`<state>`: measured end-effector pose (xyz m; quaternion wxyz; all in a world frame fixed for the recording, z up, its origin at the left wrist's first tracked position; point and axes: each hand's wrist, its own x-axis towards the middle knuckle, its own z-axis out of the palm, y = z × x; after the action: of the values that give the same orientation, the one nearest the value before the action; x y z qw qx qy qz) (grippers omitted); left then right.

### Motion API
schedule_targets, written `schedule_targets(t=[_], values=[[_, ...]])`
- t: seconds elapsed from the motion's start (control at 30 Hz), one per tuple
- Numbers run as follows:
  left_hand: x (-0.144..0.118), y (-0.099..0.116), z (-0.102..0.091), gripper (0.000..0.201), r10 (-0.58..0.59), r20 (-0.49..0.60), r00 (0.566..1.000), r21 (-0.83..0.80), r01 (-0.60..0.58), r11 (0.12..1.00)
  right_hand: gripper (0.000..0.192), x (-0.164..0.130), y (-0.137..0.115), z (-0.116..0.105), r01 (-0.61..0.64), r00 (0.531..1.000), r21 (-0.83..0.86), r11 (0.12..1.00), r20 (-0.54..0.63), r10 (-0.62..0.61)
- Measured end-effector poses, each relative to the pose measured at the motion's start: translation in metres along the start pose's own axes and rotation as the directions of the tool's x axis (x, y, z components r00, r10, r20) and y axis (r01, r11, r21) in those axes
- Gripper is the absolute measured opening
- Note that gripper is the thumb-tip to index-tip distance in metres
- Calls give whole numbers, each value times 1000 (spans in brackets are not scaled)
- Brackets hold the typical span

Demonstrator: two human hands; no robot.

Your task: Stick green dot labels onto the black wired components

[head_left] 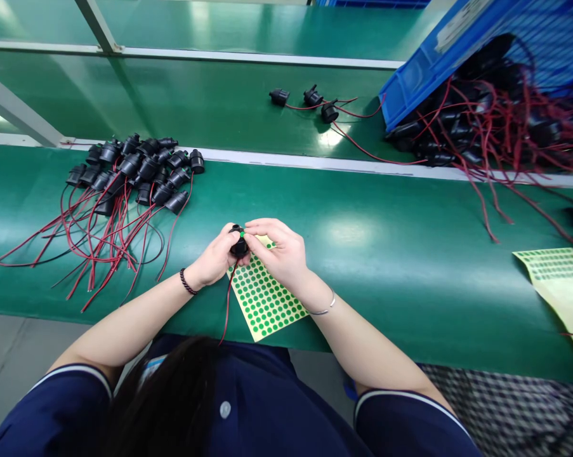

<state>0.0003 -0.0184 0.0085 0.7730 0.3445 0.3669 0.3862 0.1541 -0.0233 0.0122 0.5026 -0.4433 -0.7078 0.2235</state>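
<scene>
A small black connector (pixel 239 243) with red and black wires sits between both hands, above the table (pixel 372 266). The left hand (pixel 216 259) grips it; the right hand (pixel 281 252) pinches its top with the fingertips. Just under the hands lies a sheet of green dot stickers (pixel 262 298). Far to the left hand's side lies a pile of connectors (pixel 138 171).

A green bench (pixel 391 254) is carrying a connector pile (pixel 138 168), two sticker sheets (pixel 262 298) (pixel 559 279), three loose connectors (pixel 309 101) and a tipped blue crate (pixel 424 70).
</scene>
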Motion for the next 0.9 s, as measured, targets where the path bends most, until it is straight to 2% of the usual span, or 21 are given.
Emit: schedule_targets(t=[0.13, 0.37, 0.67, 0.83, 0.9], values=[[0, 0, 0, 36, -7, -2, 1000, -8, 6, 1000, 7, 1, -1, -1, -31, 999, 37, 999, 9, 31], [1, 2, -1, 35, -5, 30, 1000, -11, 6, 1000, 9, 3, -2, -3, -172, 985, 125, 977, 43, 168], [0, 3, 1, 38, -13, 6, 1000, -5, 13, 1000, 6, 2, 0, -1, -169, 985, 161, 972, 47, 164], [0, 3, 0, 34, -33, 22, 999, -23, 34, 999, 11, 0, 2, 0, -272, 962, 242, 931, 58, 266], [-1, 3, 0, 34, -38, 22, 999, -25, 39, 999, 10, 0, 1, -1, -269, 963, 226, 936, 56, 263]])
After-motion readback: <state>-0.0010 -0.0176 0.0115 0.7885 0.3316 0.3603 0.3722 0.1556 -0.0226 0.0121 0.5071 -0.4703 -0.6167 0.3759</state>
